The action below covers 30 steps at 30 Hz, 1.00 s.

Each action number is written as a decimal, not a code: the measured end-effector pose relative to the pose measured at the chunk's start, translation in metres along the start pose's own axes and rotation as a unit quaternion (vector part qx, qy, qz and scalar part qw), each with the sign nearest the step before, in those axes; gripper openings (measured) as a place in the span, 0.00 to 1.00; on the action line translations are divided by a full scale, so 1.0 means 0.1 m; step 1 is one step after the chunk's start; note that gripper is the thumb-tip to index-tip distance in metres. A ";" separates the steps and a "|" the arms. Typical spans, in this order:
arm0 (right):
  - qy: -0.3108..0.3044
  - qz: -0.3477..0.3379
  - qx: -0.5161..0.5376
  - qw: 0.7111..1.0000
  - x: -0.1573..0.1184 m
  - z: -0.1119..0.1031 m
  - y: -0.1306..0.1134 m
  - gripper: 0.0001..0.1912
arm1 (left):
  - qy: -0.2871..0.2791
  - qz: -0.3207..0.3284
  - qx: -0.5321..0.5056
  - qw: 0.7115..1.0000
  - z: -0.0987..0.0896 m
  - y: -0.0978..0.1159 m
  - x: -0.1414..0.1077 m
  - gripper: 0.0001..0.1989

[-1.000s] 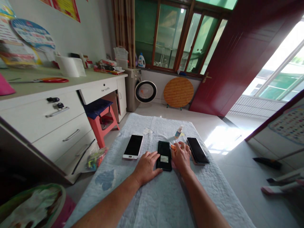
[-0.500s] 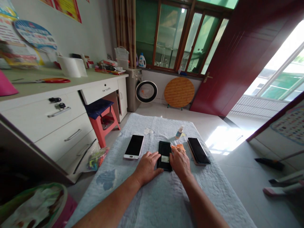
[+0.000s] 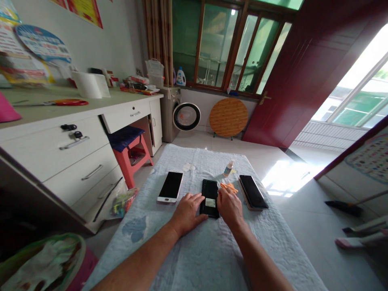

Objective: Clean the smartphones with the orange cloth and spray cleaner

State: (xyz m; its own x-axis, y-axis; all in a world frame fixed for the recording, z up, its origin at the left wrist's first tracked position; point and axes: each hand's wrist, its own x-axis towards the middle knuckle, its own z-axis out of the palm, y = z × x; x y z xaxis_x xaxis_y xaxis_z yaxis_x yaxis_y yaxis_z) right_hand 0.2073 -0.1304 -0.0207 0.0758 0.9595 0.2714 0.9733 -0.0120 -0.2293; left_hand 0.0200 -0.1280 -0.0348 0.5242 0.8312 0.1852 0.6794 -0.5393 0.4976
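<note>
Head view — bottle (image 3: 228,169) near cloth (image 3: 229,187) — white scraps (image 3: 39,264) in bin (image 3: 83,262)

Strong daylight enters from the right, bleaching the view past the red door (image 3: 287,76) and leaving glare on the floor (image 3: 280,178). The lower left, around the bin (image 3: 86,264), is dim. The tabletop (image 3: 200,254) is softly lit; wide-angle distortion stretches the frame's edges.

Left hand (image 3: 187,213) palm-down; right hand (image 3: 229,205) curled.
</note>
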 end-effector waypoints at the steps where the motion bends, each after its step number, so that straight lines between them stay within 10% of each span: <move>1: -0.015 0.006 0.000 1.000 -0.01 0.01 -0.03 0.10 | -0.001 -0.001 0.001 1.000 0.00 0.00 0.00 0.30; 12: 0.001 0.092 0.191 0.977 -0.01 0.12 -0.02 0.13 | -0.005 -0.015 0.000 1.000 -0.03 0.06 0.00 0.31; 21: -0.061 0.148 0.499 0.852 0.00 0.17 -0.14 0.17 | 0.017 -0.003 -0.013 1.000 0.03 0.06 0.01 0.29; 30: -0.065 0.126 0.594 0.792 -0.03 0.09 -0.28 0.14 | 0.060 0.044 -0.054 0.996 0.03 0.10 -0.01 0.28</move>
State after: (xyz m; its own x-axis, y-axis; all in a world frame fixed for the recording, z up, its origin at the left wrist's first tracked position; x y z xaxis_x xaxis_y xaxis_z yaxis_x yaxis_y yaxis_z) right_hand 0.1782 -0.1304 -0.0235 0.1359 0.9907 -0.0036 0.0341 -0.0083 -0.9994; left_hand 0.0278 -0.1349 -0.0330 0.5100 0.7950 0.3285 0.5706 -0.5984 0.5624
